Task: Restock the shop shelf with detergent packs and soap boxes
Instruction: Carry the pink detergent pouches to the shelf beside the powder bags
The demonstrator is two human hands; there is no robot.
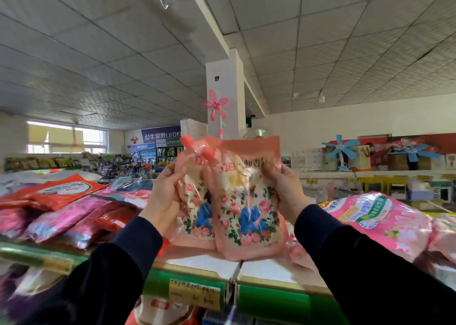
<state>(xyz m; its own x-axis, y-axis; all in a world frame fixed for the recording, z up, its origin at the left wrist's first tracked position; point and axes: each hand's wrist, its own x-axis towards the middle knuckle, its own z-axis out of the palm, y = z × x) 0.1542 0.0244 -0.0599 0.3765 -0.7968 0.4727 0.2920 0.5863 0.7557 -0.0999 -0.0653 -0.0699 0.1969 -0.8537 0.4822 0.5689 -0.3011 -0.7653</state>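
The green-edged top shelf (271, 296) carried red and magenta packs (74, 208) left of the gripped pouches, a large pink floral pack (377, 221) to their right, bare white board directly beneath.

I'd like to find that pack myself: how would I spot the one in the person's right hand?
Look above the green-edged top shelf, between both hands. The right hand holds the nearer salmon-pink rose-printed spout pouch; its twin behind sits in the left hand.

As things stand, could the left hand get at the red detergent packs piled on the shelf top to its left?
Probably yes. The red packs lie uncovered beside the left hand, nothing between, but that hand is gripping a floral pouch and would need to release it first.
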